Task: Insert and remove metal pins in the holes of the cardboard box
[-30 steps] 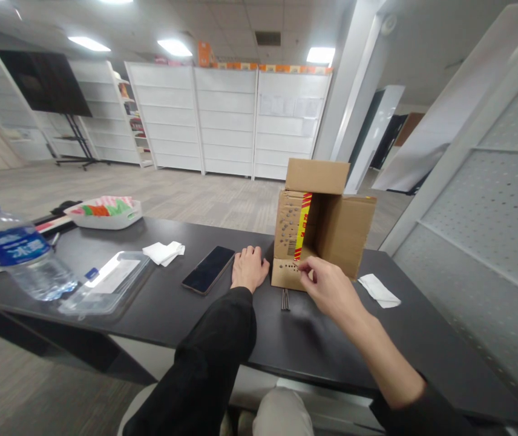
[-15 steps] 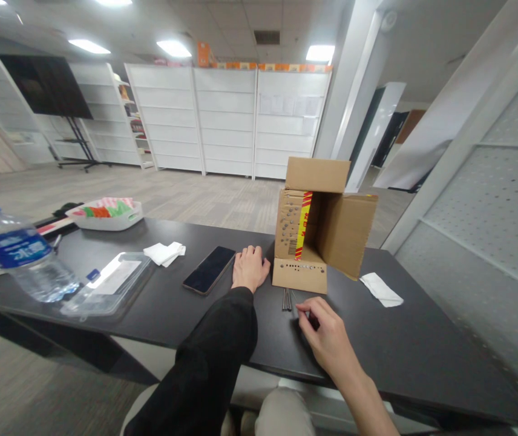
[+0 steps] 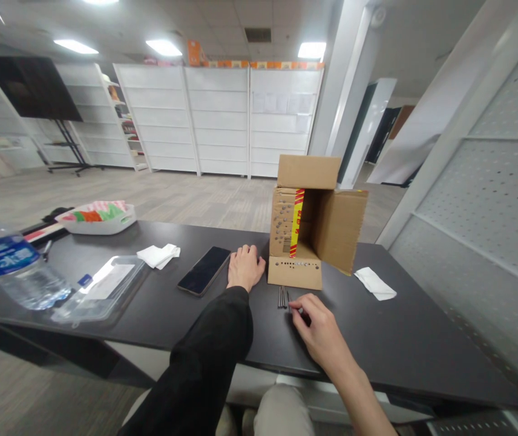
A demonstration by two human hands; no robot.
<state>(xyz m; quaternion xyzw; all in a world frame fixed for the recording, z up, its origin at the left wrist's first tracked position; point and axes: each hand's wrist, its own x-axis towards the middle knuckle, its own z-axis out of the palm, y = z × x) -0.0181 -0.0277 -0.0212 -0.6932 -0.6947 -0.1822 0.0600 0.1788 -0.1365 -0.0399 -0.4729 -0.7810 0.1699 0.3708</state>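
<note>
An open cardboard box (image 3: 295, 272) stands on the dark table, its flaps spread and small holes and studs along its left side and lower flap. In front of that lower flap lies a short row of thin metal nails (image 3: 281, 297). My right hand (image 3: 316, 324) is just right of them, thumb and forefinger pinched on one thin nail (image 3: 288, 298). My left hand (image 3: 244, 266) rests palm down on the table, left of the box, its fingers extended and holding nothing. Beside it lies a black phone (image 3: 204, 270).
White tissues lie left (image 3: 158, 256) and right (image 3: 375, 283) of the box. Further left are a clear plastic case (image 3: 104, 287), a water bottle (image 3: 14, 263) and a white basket (image 3: 98, 225). A perforated panel (image 3: 481, 206) borders the table's right side.
The view has shifted slightly, moving the scene left in the picture. My right hand has come closer to the nail row, with a nail at its fingertips. My left hand stays put on the table.
</note>
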